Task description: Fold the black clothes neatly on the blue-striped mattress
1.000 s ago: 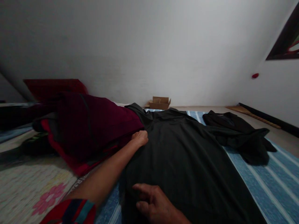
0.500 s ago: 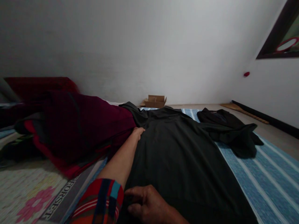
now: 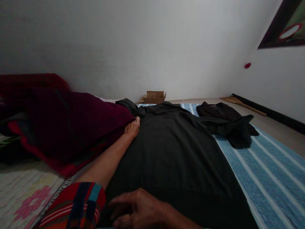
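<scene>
Your left hand [image 3: 132, 128] curled where the maroon garment [image 3: 95, 116] meets the dark shirt [image 3: 171, 152], your right hand [image 3: 140, 206] loosely bent at the shirt's near end, whether either grips anything I cannot tell, shirt spread across blue striped cloth [image 3: 264, 168]

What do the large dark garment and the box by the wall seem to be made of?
Garment: cloth, woven or knitted, fibre unclear; its smooth, mostly matte surface lies in soft folds. Box: probably cardboard, matte, judging by its plain brown colour and thin shape.
</scene>
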`<state>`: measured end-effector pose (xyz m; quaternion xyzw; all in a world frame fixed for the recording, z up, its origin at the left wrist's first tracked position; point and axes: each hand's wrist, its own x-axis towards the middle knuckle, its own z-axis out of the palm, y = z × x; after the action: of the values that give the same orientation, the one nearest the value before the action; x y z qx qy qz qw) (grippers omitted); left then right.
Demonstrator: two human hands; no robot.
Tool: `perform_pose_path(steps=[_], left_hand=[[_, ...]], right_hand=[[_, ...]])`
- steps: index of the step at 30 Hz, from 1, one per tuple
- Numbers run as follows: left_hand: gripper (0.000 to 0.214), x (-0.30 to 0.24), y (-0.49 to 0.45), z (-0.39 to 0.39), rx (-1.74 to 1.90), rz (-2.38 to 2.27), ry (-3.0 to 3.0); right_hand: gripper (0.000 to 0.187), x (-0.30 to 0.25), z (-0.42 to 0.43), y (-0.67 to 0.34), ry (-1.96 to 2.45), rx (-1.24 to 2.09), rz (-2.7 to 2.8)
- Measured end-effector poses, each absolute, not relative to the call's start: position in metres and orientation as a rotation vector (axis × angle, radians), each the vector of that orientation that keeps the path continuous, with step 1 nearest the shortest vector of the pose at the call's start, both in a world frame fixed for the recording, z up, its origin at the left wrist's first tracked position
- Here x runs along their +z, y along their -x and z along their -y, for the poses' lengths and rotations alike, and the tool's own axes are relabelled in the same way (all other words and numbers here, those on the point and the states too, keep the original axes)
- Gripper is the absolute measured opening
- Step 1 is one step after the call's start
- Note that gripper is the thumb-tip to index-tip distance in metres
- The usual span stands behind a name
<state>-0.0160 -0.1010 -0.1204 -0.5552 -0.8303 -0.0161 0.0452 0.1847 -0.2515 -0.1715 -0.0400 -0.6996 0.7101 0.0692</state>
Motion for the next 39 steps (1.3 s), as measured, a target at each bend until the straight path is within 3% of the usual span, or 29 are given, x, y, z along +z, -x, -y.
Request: perform_pose_path(steps=[5,12,17,22,27,33,39], left_hand=[[0.03,-0.132,-0.007,0.152,-0.05,2.219,1.857],[0.014,-0.15,-0.076,0.274,-0.278,1.907,2.473],[0.032,-0.16,-0.12,0.332,-0.202,1.83,2.679],[0.045,-0.158,-0.128,0.342,-0.014,1.921,2.601],[0.034,-0.149,-0.13,0.335,0.155,1.986,2.525],[0.018,-0.139,-0.125,0.33,0.126,2.101,2.579],[0.016,-0.138,-0.121,0.328,0.092,2.178,2.578]], right_hand=[[0.037,-0.161,0.221,-0.221,0.318,1.75,2.185],[0.039,-0.143,0.208,-0.325,0.834,1.35,2.36],[0.047,-0.156,0.246,-0.365,0.96,0.786,2.742],[0.052,-0.173,0.266,-0.368,1.082,0.393,2.867],[0.036,-0.17,0.262,-0.37,1.221,0.323,2.84],[0.018,-0.163,0.249,-0.386,1.101,0.559,2.768],[0.017,-0.171,0.25,-0.391,1.124,0.556,2.69]])
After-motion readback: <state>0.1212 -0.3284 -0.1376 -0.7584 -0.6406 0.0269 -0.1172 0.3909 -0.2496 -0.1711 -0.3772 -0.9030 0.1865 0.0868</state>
